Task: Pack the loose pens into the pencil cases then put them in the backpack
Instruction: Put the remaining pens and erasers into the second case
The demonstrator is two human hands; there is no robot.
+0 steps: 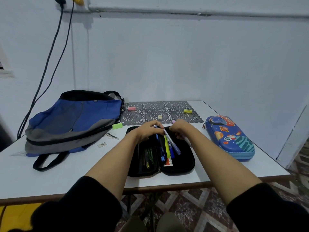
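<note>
— Pinched by the left hand: a blue pen. A purple pen is gripped by the right hand.
— Where?
— Over the opened black pencil case, on the white table (pale blue wall behind). The backpack is laid left.

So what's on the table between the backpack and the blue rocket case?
Head view: the open black case, pens inside, lies between backpack and blue case; left hand and right hand hold pens over it.
</note>
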